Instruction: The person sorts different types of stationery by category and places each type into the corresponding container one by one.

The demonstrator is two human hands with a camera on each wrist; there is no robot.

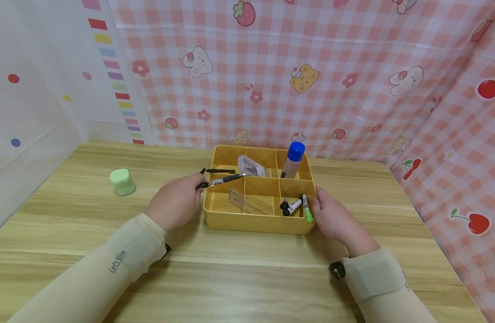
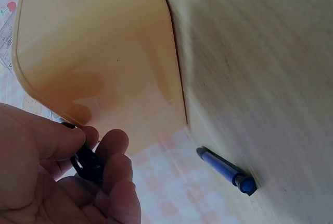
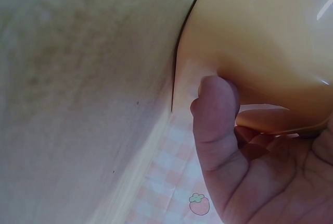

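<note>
My left hand [image 1: 175, 200] pinches a black pen [image 1: 223, 180] at one end, its silver tip pointing right over a yellow divided organizer box [image 1: 255, 223]. Seen from the left wrist, a blue pen [image 2: 222, 169] lies on the table past the box's side wall. At the box's right wall, my right hand [image 1: 333, 215] holds the side, thumb against the plastic; some of its fingers are hidden. Inside the box are another black pen [image 1: 220, 171], a clear plastic case [image 1: 251, 166], a blue-capped glue stick [image 1: 293, 159], a clear ruler [image 1: 249, 202] and several small markers [image 1: 293, 207].
A light green lidded object [image 1: 123, 181] stands on the wooden table [image 1: 231, 278], left of the left hand. Behind the table hangs a pink checked curtain [image 1: 267, 121]. Another patterned cloth [image 1: 449, 179] runs along the right edge.
</note>
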